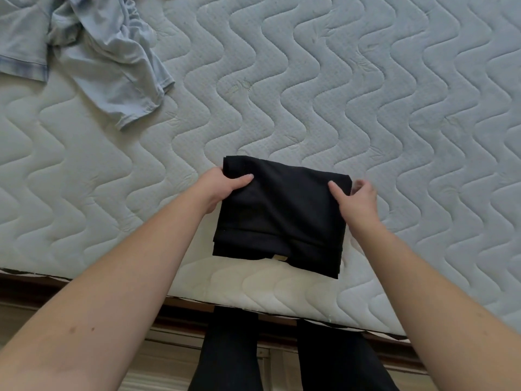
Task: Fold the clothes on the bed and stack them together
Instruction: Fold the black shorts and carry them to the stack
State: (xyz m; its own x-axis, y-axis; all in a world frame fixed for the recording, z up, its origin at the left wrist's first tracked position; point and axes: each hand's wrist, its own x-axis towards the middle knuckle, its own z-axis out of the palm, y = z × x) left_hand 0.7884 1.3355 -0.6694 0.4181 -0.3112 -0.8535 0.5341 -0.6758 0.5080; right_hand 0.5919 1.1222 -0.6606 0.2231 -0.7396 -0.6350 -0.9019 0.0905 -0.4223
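Observation:
A black garment (282, 215), folded into a thick square, is near the front edge of the mattress (366, 94). My left hand (218, 187) grips its left edge, thumb on top and fingers under the cloth. My right hand (356, 200) holds the right edge, thumb pressed on top and fingers curled round the far corner. A small tan label shows at the garment's near edge. A light blue garment (93, 49) lies crumpled and unfolded at the far left of the bed.
The quilted pale mattress stretches wide to the right and behind the black garment. Its front edge and a dark bed frame (33, 283) run below my arms. My legs in dark trousers (231, 348) stand against the bed.

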